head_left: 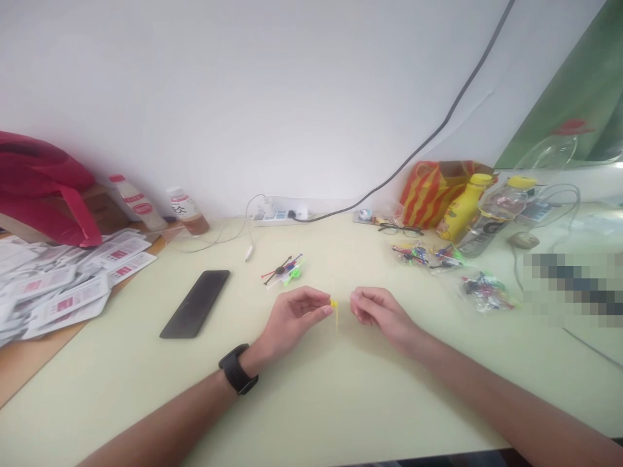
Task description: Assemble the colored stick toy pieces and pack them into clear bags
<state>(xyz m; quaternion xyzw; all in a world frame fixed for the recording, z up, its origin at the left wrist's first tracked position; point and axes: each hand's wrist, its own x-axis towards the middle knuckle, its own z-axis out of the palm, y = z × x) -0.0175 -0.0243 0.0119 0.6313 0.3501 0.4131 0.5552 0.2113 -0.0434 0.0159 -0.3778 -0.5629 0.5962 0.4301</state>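
Note:
My left hand [294, 319], with a black watch [238, 370] on its wrist, pinches a small yellow plastic piece [335, 303] between thumb and fingertips. A thin yellow stem hangs down from that piece. Just to its right, my right hand [387, 318] is closed with thumb against curled fingers; whether anything is inside cannot be seen. The two hands are a small gap apart, over the pale green table [341, 402]. Beyond the left hand lies a little pile of coloured plastic pieces [285, 269] in black, red, blue, white and green.
A dark phone [195, 305] lies left of my hands. Clear bags of coloured pieces [487, 292] lie to the right, near glasses [402, 229] and a yellow bottle [464, 207]. White packets [63, 285] crowd the left. A power strip [280, 217] sits along the wall.

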